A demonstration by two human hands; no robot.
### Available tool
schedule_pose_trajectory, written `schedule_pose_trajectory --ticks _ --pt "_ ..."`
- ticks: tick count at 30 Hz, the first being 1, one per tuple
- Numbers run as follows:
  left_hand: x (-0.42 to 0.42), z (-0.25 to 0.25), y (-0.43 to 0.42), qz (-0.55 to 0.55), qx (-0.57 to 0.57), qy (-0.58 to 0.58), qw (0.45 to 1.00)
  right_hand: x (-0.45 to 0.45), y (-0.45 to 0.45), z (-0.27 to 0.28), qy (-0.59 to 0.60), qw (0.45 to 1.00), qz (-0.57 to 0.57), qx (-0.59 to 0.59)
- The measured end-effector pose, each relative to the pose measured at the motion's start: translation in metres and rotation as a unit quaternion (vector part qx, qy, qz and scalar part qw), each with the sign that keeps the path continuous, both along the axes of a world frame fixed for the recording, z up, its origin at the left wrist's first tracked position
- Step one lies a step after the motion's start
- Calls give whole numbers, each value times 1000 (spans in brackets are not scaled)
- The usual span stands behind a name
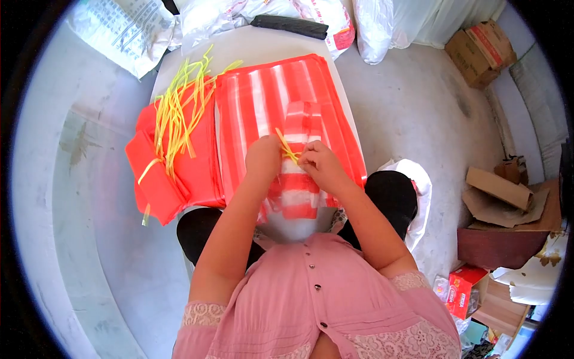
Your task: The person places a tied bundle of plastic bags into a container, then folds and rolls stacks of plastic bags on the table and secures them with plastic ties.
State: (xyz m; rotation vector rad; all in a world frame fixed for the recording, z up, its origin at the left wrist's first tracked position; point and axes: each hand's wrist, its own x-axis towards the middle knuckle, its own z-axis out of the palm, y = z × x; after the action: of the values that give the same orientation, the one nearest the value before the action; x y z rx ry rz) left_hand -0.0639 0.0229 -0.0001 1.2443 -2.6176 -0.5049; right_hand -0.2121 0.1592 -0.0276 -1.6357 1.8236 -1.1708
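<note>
A folded red-and-white striped bundle (301, 182) lies upright in view on the near part of a flat striped stack (245, 102). A yellow tie (287, 146) crosses the bundle's middle. My left hand (263, 157) is closed at the bundle's left side, by the tie; its fingertips are partly hidden. My right hand (323, 166) pinches the tie at the bundle's right side. To the left, loose yellow ties (178, 107) lie over red folded material (203, 149), beside a red bundle (156, 179) with a yellow tie round it.
A black roll (289, 26) lies at the table's far end (239, 43), near white plastic bags (206, 18). Cardboard boxes stand on the floor at the far right (481, 52) and right (508, 239). My knees flank the table's near end.
</note>
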Motion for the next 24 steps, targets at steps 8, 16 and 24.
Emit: schedule_pose_trajectory --ticks 8,16,24 --pt "9 14 19 53 123 139 981 4 25 15 60 987 -139 44" --pt "37 -5 46 -52 190 171 965 12 26 27 114 976 -143 117" --pt "60 2 76 93 626 406 659 16 43 93 -476 877 67 13"
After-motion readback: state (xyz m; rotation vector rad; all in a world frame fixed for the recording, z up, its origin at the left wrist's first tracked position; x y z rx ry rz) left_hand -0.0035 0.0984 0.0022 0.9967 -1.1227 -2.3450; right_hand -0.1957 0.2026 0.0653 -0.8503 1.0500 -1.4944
